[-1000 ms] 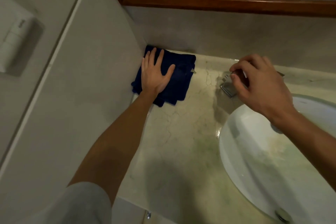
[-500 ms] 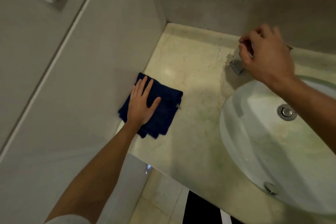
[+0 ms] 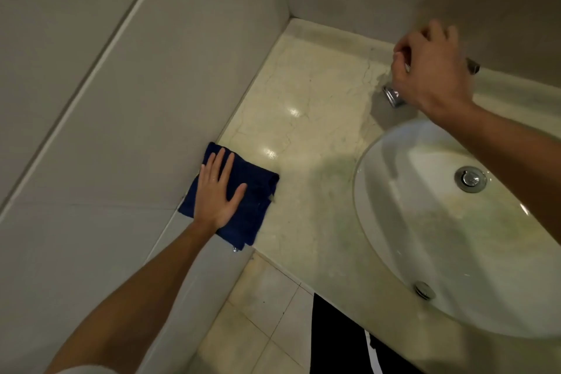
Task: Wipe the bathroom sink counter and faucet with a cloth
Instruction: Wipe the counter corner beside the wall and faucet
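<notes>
Counter [image 3: 306,94]: pale cream marble, veined, glossy with light spots, set into a grey-tiled corner. Folded dark blue cloth [image 3: 243,206] lies flat at its front-left edge, against the side wall. White oval basin [image 3: 394,252] sunk at right. Chrome faucet [image 3: 393,96] stands behind the basin.

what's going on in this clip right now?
A person is wiping a cream marble bathroom counter. The left hand presses flat, fingers straight, on a folded dark blue cloth at the counter's front left corner, against the grey tiled wall. The right hand is curled over the chrome faucet behind the white oval sink basin, hiding most of it. The basin holds nothing but its chrome drain.
</notes>
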Available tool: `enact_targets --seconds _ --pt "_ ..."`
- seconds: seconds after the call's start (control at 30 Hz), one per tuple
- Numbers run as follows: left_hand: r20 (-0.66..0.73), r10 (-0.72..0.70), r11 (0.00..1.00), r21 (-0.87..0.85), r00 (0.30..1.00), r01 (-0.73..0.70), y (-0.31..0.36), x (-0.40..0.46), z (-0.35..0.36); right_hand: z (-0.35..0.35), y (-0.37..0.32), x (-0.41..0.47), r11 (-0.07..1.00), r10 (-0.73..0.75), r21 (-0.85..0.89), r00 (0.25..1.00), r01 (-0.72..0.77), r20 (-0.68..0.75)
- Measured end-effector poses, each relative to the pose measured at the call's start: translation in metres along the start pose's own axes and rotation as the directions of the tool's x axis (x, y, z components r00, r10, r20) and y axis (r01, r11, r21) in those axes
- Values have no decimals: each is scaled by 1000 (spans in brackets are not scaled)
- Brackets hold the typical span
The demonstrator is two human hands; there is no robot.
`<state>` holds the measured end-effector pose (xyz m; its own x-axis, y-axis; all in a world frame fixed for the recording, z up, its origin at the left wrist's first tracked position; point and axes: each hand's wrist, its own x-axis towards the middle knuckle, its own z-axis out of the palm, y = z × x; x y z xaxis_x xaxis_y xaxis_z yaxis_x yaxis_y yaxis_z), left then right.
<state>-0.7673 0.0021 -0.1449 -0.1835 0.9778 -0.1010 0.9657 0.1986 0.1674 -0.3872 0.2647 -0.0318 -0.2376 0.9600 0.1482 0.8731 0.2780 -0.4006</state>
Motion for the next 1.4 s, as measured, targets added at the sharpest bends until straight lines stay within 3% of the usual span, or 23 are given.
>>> enact_targets --seconds 0.3,0.53,0.73,0.93,1.17,1.4 --pt "24 4 998 -60 1000 -2 160 -80 32 -1 -1 -1 998 20 -59 1000 -19 14" --pt "151 -32 999 -21 988 36 282 -136 51 -3 -3 -5 996 -3 -88 1000 3 2" --pt "113 -35 994 -101 993 47 272 -137 50 -5 -1 -6 997 -31 -76 1000 31 -2" --pt "30 -165 979 -113 986 167 203 -106 43 -3 0 -5 995 -38 -93 999 36 -12" --pt "58 -93 994 -47 994 96 178 -41 33 6 4 0 989 -21 -146 1000 20 -10" --pt "12 24 998 -55 1000 -23 187 95 23 8 8 -1 991 -22 -133 999 19 -28"
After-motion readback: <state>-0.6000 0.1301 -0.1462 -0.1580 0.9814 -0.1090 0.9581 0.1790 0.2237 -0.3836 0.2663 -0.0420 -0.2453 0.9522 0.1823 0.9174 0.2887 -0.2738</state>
